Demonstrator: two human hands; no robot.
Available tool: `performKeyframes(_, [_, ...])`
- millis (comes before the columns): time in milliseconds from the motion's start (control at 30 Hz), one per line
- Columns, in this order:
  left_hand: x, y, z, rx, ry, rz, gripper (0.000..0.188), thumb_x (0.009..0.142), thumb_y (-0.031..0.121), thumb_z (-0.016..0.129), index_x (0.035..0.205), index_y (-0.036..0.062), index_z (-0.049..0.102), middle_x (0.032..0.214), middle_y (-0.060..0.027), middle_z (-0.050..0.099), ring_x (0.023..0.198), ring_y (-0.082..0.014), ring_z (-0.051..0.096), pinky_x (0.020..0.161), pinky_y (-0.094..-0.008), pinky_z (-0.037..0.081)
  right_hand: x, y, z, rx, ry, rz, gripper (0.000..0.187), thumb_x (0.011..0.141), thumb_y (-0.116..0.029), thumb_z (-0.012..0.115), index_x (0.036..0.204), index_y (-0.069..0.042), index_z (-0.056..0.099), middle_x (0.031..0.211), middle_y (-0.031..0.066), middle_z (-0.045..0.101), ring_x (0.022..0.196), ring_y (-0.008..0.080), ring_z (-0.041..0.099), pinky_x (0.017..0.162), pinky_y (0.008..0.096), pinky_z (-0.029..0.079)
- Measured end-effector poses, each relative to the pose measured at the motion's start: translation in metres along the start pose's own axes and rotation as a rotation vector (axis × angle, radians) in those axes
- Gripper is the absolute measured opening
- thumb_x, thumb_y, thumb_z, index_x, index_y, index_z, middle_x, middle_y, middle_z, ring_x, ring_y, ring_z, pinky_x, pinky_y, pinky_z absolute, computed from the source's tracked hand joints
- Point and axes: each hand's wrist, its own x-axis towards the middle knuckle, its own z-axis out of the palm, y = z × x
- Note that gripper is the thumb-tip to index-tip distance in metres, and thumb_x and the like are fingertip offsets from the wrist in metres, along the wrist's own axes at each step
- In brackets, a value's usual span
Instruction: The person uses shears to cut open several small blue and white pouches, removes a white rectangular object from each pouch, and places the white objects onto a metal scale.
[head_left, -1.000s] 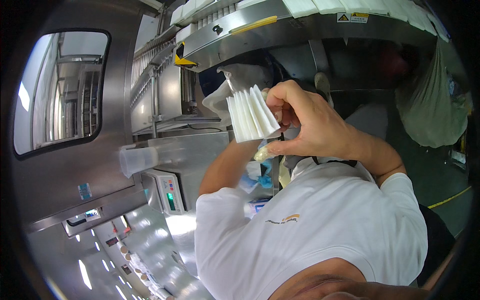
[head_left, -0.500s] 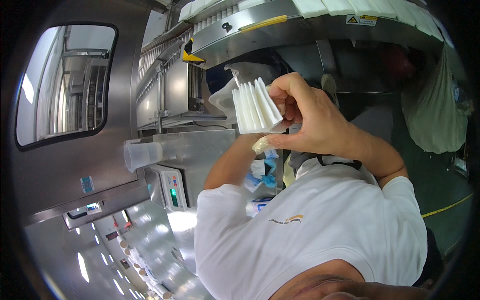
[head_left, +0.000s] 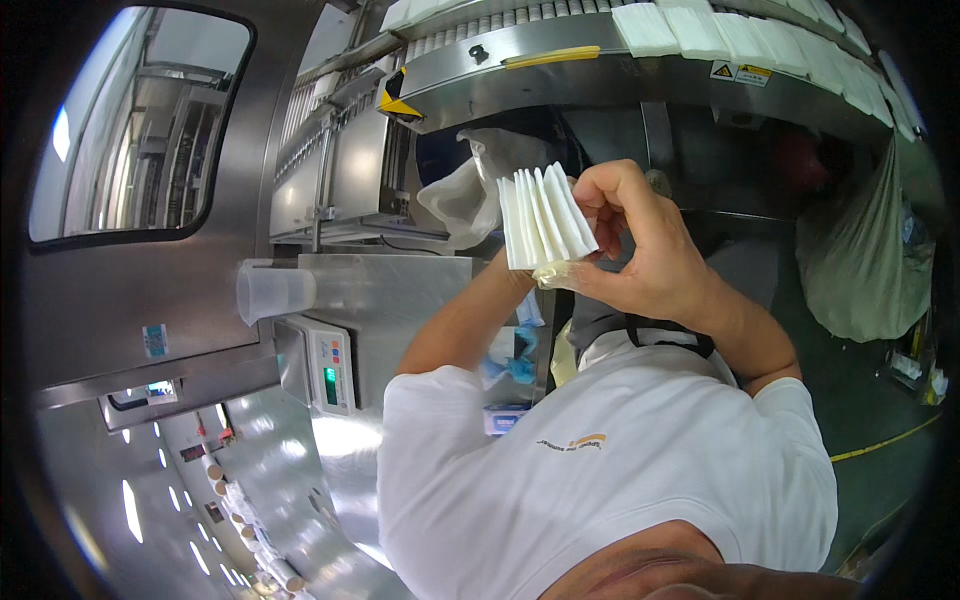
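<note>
A stack of folded white wipes, soft and fabric-like, is held up in front of my chest, its folded layers fanned apart along the top. My right hand grips it from the right side. The right thumb, wrapped in a yellowish finger cot, presses the lower edge, while the other fingers curl in by the right edge. My left forearm rises from the lower left and ends behind the stack. The stack hides most of my left hand, so its fingers cannot be made out.
Beyond my hands a curved conveyor carries rows of similar white wipes. To the left are a digital scale, a translucent plastic jug and a steel cabinet. A clear plastic bag hangs below the conveyor; a large sack stands right.
The whole view has shifted a little, with the conveyor and the stack farther right in the picture. My right hand keeps its hold, and the wipes stay fanned.
</note>
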Motion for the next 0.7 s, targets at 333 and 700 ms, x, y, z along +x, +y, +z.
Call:
performKeyframes(333, [0.003,-0.002,-0.005,-0.054,-0.048,-0.035,0.052,0.081,0.039,0.084,0.117,0.0047,0.067,0.103,-0.0078,0.066,0.087,-0.0174,0.065,0.074,-0.0281,0.055,-0.001,-0.005,0.002,-0.041,0.044,0.027,0.071,0.069,-0.017,0.092,0.122,-0.004,0.047,0.103,0.0062,0.063,0.085,0.0114,0.061,0.072,0.0264,0.051])
performKeyframes(700, [0.011,-0.004,-0.01,-0.282,-0.074,0.021,0.042,0.086,0.019,0.081,0.121,0.001,0.066,0.117,-0.0145,0.068,0.104,-0.0273,0.069,0.087,-0.0435,0.058,-0.016,-0.003,-0.014,-0.126,0.067,0.078,0.078,0.069,-0.022,0.094,0.127,-0.006,0.045,0.108,0.0105,0.063,0.087,0.0176,0.067,0.073,0.0296,0.056])
